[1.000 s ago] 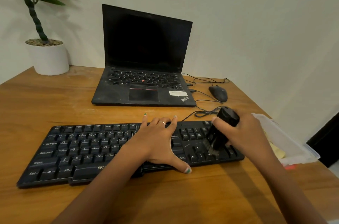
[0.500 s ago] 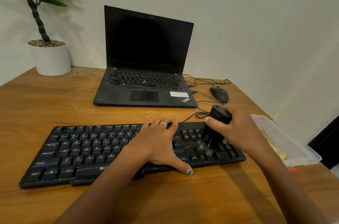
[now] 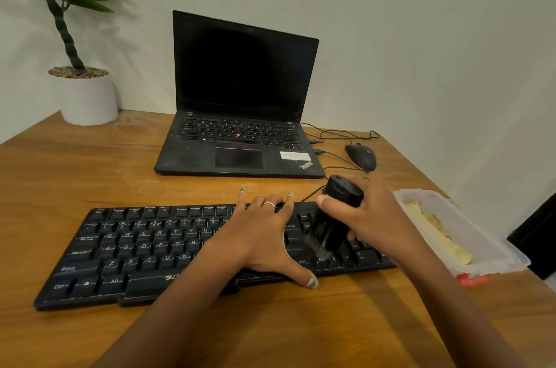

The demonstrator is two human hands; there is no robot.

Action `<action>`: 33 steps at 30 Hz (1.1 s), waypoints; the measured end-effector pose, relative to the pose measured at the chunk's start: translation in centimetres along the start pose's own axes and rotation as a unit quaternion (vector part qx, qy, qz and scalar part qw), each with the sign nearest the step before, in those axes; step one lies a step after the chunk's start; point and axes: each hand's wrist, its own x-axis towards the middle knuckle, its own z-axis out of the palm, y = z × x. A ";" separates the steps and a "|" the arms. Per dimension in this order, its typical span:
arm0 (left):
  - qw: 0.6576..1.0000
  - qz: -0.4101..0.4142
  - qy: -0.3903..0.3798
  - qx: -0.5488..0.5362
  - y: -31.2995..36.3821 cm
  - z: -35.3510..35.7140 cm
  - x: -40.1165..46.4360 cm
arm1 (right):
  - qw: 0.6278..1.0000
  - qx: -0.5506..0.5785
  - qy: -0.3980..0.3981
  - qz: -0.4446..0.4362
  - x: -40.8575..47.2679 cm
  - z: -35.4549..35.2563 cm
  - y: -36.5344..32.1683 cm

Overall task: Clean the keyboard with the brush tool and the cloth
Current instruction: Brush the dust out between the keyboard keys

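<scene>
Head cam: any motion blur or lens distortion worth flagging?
Head view: bristles of the brush tool smear over the keyboard in the right hand; left hand sharp; wide-angle bends the table edges; soft shadows, no glare.

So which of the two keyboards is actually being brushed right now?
The separate black full-size keyboard nearest the person; the right hand holds the black brush tool on it. The laptop's built-in one lies untouched.

Bare forearms, thin ring (image 3: 269, 204) on left hand (image 3: 264, 235), green-tipped painted nails
</scene>
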 end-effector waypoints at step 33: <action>1.000 0.003 0.006 0.010 0.0 0.0 0.0 | 0.996 -0.047 0.071 0.007 -2.3 -0.3 -0.2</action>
